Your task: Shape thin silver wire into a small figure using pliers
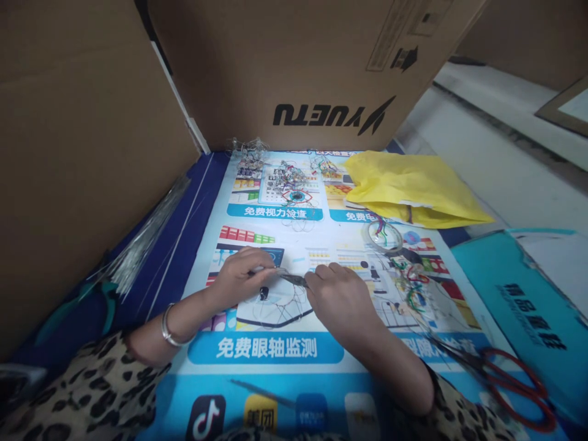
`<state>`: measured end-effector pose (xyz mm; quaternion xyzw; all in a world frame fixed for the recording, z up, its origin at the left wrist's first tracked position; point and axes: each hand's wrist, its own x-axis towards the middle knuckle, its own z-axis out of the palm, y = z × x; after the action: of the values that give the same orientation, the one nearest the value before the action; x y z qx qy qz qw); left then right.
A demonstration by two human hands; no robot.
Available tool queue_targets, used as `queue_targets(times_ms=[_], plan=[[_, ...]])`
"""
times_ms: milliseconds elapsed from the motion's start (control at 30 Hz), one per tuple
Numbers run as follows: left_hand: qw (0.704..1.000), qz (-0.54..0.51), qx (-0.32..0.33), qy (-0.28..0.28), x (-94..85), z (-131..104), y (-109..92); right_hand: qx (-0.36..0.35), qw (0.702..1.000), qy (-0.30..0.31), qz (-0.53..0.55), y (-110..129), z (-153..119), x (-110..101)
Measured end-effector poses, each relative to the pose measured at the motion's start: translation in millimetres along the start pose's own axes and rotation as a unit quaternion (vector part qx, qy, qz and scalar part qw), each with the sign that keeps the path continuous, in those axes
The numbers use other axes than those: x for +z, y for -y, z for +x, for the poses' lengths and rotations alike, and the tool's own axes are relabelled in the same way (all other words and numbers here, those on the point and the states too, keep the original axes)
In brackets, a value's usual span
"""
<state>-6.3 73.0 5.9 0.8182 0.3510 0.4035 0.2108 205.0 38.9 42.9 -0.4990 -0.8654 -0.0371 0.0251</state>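
Note:
My left hand (243, 275) is closed in a pinch at the middle of the printed mat (280, 347), with a bit of thin wire or line at its fingertips. To its right, my right hand (342, 300) is wrapped round a small dark metal tool (294, 280), whose tip points left and reaches my left fingertips. The tool's handle is hidden in my fist. Fine loops of wire (280, 303) hang below the two hands. What exactly my left fingers pinch is too small to make out.
Cardboard boxes (275, 67) wall the back and left. Around the hands are wire bundles (147, 236), green-handled pliers (108, 300), a tape roll (384, 237), coloured threads (416, 285), a yellow bag (413, 187), a teal packet (519, 306) and red-handled scissors (514, 380).

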Motion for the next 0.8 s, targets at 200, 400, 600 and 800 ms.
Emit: queue_targets(times_ms=[200,400,600,800], plan=[[1.000,-0.009,-0.012,0.002,0.1,-0.3,-2.4,-0.004,1.000,-0.016,-0.005,0.6,-1.3,1.3],[0.999,0.000,-0.034,0.028,-0.9,-0.7,-3.4,-0.008,1.000,-0.026,-0.014,0.8,-0.7,1.3],[0.999,0.006,-0.019,0.036,-1.9,-0.2,-2.7,-0.012,1.000,-0.023,-0.015,2.2,-1.8,0.2],[0.999,0.015,-0.012,0.042,-1.3,0.1,-1.2,-0.017,1.000,-0.019,-0.017,3.2,-1.9,1.2]])
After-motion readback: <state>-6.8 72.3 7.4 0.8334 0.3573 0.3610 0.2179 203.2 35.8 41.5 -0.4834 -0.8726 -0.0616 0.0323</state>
